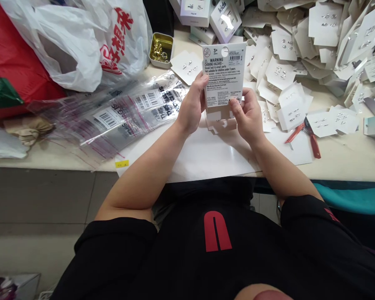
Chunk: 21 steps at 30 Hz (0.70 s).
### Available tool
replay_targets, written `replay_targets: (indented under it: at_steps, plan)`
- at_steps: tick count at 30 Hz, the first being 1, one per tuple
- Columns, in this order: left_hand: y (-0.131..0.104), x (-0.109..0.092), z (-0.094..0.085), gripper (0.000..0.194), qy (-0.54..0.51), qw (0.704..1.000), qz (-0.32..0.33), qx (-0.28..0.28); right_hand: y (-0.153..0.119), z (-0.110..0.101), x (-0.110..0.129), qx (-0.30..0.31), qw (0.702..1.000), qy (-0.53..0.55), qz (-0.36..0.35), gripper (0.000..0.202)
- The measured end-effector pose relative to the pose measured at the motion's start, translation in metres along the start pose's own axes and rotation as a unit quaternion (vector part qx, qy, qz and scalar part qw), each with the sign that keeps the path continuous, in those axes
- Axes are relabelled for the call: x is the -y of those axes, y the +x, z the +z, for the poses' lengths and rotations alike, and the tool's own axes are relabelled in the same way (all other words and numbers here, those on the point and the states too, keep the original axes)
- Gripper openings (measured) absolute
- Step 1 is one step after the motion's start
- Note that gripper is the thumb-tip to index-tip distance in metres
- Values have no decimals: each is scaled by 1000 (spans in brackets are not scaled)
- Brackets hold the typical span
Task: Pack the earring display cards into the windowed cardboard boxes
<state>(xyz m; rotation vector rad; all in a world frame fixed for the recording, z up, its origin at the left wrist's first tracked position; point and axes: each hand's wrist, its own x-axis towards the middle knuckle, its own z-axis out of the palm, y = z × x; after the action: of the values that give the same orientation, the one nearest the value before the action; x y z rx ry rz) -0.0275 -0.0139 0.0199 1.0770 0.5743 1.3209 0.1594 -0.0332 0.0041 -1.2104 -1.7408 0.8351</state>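
Between my two hands is a small white cardboard box, its printed back with a choking-hazard warning facing me. The flaps at its lower end hang open. My left hand grips the box's left edge, thumb along the side. My right hand holds the lower right corner, thumb pressed on the printed face. Whatever lies inside the box is hidden. Below it, a white sheet covers part of the table. A white card with rings lies just beyond my left hand.
Clear plastic bags with barcodes lie at left, beside a white carrier bag. A gold-lined tin holds rings. Many ring cards are heaped at right, near red-handled pliers. Printed boxes stand at the back.
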Motion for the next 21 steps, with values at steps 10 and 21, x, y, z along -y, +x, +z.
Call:
replay_targets:
  at_steps: [10, 21]
  plan:
    - [-1, 1, 0, 40, 49, 998, -15, -46, 0, -2, 6, -1, 998, -60, -19, 75]
    - [-1, 4, -2, 33, 44, 993, -51, -97, 2, -1, 21, 35, 994, -100, -1, 77]
